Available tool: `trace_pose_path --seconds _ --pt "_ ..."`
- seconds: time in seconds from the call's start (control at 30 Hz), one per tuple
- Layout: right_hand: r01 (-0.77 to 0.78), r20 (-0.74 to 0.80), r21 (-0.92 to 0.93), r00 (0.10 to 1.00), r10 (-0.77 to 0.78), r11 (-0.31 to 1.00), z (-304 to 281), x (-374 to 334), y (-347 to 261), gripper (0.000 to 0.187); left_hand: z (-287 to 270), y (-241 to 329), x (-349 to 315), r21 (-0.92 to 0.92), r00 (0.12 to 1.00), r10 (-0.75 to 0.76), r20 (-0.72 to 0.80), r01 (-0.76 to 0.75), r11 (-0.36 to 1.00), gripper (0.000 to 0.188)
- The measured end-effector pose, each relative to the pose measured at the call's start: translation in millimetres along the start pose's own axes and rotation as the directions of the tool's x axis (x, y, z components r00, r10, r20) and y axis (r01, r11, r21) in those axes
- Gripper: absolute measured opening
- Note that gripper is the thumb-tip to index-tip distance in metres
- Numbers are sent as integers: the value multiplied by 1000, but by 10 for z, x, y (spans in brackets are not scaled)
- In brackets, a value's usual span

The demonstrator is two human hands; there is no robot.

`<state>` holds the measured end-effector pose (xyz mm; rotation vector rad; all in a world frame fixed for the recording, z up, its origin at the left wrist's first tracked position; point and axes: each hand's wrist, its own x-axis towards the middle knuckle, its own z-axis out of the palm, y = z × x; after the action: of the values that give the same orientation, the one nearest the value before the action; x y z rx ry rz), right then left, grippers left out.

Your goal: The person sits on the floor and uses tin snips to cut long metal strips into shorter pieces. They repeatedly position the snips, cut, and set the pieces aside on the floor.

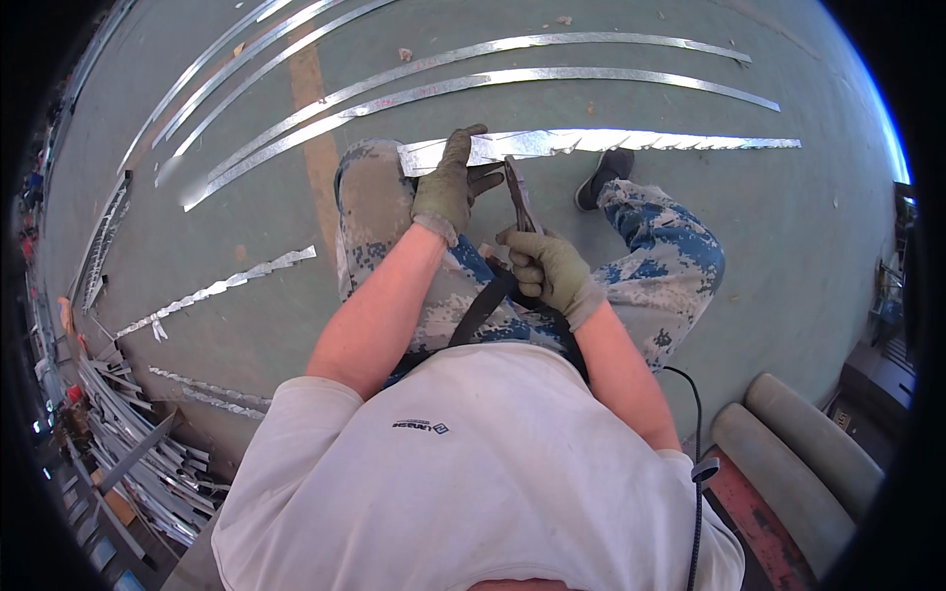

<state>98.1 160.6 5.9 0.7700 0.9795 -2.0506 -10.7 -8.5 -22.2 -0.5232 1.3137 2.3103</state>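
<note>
My left hand [446, 195], in a drab glove, is closed around the left part of a shiny sheet-metal strip [537, 145]. The strip lies crosswise in front of my knees and narrows to the right, where its near edge is notched and bent at several places. In my gloved right hand [555, 273] are tin snips [522, 202], gripped by their handles. Their jaws point away from me and meet the strip's near edge just right of my left hand. Whether the blades are closed on the metal cannot be made out.
Several long flat metal strips [552, 75] lie on the green floor beyond. Jagged strips [222, 286] rest at the left, near a heap of metal pieces [163, 463]. Two grey rolls [788, 473] lie at the lower right. A black cable [699, 414] hangs beside my right arm.
</note>
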Motion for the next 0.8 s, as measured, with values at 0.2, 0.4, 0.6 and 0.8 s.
trace_pose_path --seconds 0.2,0.4,0.6,0.8 --pt "106 -292 -499 914 -282 860 35 280 249 29 -14 -20 36 -68 995 -94 -46 91 994 43" --pt "-207 -362 -924 747 -558 323 205 324 217 46 -66 -115 26 -1 994 -80 -75 81 997 40" --pt "-154 -369 -899 768 -523 409 143 258 228 54 4 -74 -42 8 999 -29 -16 29 1000 44" --pt "40 -303 -812 824 -479 583 316 41 88 49 30 -123 -20 -100 995 -94 -43 89 991 50"
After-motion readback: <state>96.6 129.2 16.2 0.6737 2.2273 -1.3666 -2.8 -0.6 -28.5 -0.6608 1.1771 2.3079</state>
